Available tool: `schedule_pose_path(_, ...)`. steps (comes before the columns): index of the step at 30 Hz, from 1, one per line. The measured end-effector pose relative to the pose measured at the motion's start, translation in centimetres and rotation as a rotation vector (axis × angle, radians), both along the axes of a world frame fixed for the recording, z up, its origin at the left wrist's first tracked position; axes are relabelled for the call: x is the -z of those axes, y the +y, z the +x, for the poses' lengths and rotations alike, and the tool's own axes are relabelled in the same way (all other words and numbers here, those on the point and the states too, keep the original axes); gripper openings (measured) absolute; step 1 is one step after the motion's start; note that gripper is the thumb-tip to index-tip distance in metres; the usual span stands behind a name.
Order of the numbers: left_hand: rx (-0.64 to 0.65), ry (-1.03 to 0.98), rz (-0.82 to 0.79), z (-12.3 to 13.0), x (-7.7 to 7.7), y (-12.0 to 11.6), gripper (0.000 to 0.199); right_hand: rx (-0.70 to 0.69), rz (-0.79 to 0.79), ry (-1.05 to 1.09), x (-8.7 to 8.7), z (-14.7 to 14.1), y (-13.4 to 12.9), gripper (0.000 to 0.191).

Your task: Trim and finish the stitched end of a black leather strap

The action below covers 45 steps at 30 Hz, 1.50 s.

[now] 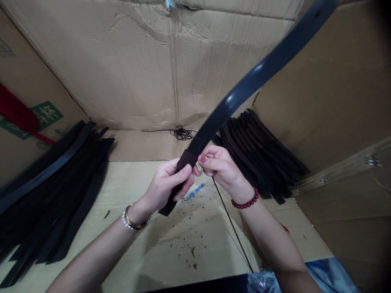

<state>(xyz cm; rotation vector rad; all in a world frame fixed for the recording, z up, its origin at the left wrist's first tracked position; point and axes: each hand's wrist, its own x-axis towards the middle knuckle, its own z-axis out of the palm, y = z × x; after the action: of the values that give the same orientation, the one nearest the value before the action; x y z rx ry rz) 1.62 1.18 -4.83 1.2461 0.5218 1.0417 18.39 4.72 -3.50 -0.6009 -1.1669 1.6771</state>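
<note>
Belt strap (241,106): long, dark and glossy, bowing up and out past the top right of the view; a matte dark brown section (185,159) sits at the hands, and the lower end pokes out below the left hand.
Position: held up in both hands above the bench (143,260).
Left grip: fingers closed firmly around the strap; a pearl bracelet and gold bangle (134,219) sit on the wrist.
Right grip: fingertips pinched against the strap just beside the left hand, with the other fingers curled; a red bead bracelet (246,200) is on the wrist.
Stacks: dark straps lie in a pile (51,191) at bench left and a fanned pile (259,154) behind the right hand.
Bench top: a small blue item (195,191), dark crumbs (190,249), a coiled black cord (182,133) farther back.
Surroundings: creased cardboard walls (106,65) enclose the bench.
</note>
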Motion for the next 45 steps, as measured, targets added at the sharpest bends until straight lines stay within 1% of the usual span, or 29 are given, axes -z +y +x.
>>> schedule_pose_path(2, 0.223, -0.09, -0.089, -0.5, 0.0, 0.0, 0.029, -0.107, 0.048, -0.007, 0.3, 0.1, 0.1, 0.033)
schedule_pose_path(4, 0.444, -0.152, -0.187, -0.8, 0.0, 0.2, 0.035, -0.23, 0.092, -0.029, 0.5, 0.3, 0.2, 0.035)
schedule_pose_path(5, 0.517, -0.161, -0.218, -0.9, -0.1, 0.2, 0.038, -0.262, 0.105, -0.039, 0.6, 0.4, 0.2, 0.037)
schedule_pose_path(6, 0.544, -0.155, -0.221, -0.9, -0.2, 0.3, 0.042, -0.258, 0.11, -0.041, 0.6, 0.4, 0.2, 0.038)
schedule_pose_path(7, 0.515, -0.128, -0.195, -0.8, -0.2, 0.4, 0.044, -0.222, 0.107, -0.039, 0.6, 0.4, 0.2, 0.039)
schedule_pose_path(8, 0.435, -0.088, -0.148, -0.7, -0.3, 0.5, 0.044, -0.164, 0.099, -0.035, 0.4, 0.3, 0.1, 0.039)
schedule_pose_path(10, 0.176, 0.024, -0.055, -0.3, -0.6, 0.6, 0.038, -0.02, 0.082, -0.026, 0.0, 0.2, -0.1, 0.036)
schedule_pose_path(12, -0.068, 0.13, 0.007, 0.0, -0.8, 0.6, 0.031, 0.092, 0.08, -0.018, -0.4, 0.1, -0.2, 0.035)
schedule_pose_path(13, -0.153, 0.169, 0.03, 0.2, -0.9, 0.5, 0.029, 0.131, 0.087, -0.017, -0.5, 0.0, -0.2, 0.036)
schedule_pose_path(15, -0.238, 0.195, 0.071, 0.3, -1.0, 0.4, 0.03, 0.166, 0.095, -0.027, -0.5, 0.1, -0.2, 0.037)
schedule_pose_path(17, -0.241, 0.167, 0.071, 0.3, -1.1, 0.1, 0.034, 0.161, 0.097, -0.047, -0.3, 0.2, 0.0, 0.036)
schedule_pose_path(18, -0.217, 0.144, 0.047, 0.3, -1.1, 0.0, 0.036, 0.146, 0.099, -0.056, -0.1, 0.3, 0.0, 0.035)
schedule_pose_path(20, -0.12, 0.101, -0.038, 0.1, -1.1, -0.2, 0.042, 0.085, 0.109, -0.065, 0.2, 0.5, 0.2, 0.031)
schedule_pose_path(21, -0.06, 0.086, -0.091, 0.1, -1.0, -0.3, 0.046, 0.032, 0.113, -0.069, 0.3, 0.6, 0.3, 0.03)
schedule_pose_path(23, 0.056, 0.073, -0.18, -0.1, -0.9, -0.3, 0.053, -0.105, 0.106, -0.066, 0.5, 0.7, 0.4, 0.034)
schedule_pose_path(25, 0.16, 0.084, -0.208, -0.1, -0.6, -0.3, 0.061, -0.213, 0.092, -0.046, 0.5, 0.7, 0.6, 0.04)
schedule_pose_path(26, 0.184, 0.094, -0.19, -0.1, -0.5, -0.2, 0.064, -0.228, 0.082, -0.037, 0.5, 0.7, 0.6, 0.042)
schedule_pose_path(27, 0.176, 0.104, -0.149, -0.1, -0.4, -0.2, 0.065, -0.212, 0.072, -0.034, 0.5, 0.7, 0.6, 0.042)
schedule_pose_path(28, 0.129, 0.12, -0.098, 0.0, -0.4, -0.1, 0.062, -0.172, 0.063, -0.038, 0.4, 0.7, 0.5, 0.04)
schedule_pose_path(31, -0.131, 0.22, 0.029, 0.3, -0.6, -0.1, 0.04, -0.019, 0.042, -0.101, 0.2, 0.5, 0.2, 0.035)
schedule_pose_path(32, -0.203, 0.255, 0.049, 0.4, -0.8, -0.1, 0.034, 0.016, 0.039, -0.124, 0.1, 0.5, 0.2, 0.034)
schedule_pose_path(33, -0.247, 0.276, 0.058, 0.4, -1.0, -0.1, 0.031, 0.037, 0.034, -0.137, 0.0, 0.4, 0.1, 0.033)
schedule_pose_path(34, -0.265, 0.278, 0.058, 0.4, -1.2, -0.2, 0.028, 0.049, 0.026, -0.133, 0.0, 0.3, 0.1, 0.032)
schedule_pose_path(36, -0.249, 0.219, 0.037, 0.3, -1.5, -0.3, 0.028, 0.052, 0.011, -0.086, 0.0, 0.2, 0.1, 0.032)
schedule_pose_path(38, -0.182, 0.131, -0.022, 0.1, -1.7, -0.4, 0.03, 0.027, 0.014, -0.023, 0.0, 0.1, 0.1, 0.032)
schedule_pose_path(40, -0.083, 0.051, -0.096, -0.3, -1.7, -0.4, 0.035, -0.014, 0.041, 0.007, 0.1, 0.2, 0.0, 0.031)
schedule_pose_path(42, 0.041, -0.008, -0.162, -0.6, -1.5, -0.3, 0.038, -0.086, 0.076, -0.014, 0.0, 0.4, -0.2, 0.03)
schedule_pose_path(45, 0.211, -0.069, -0.254, -0.8, -1.1, -0.2, 0.043, -0.197, 0.116, -0.083, 0.0, 0.6, -0.4, 0.041)
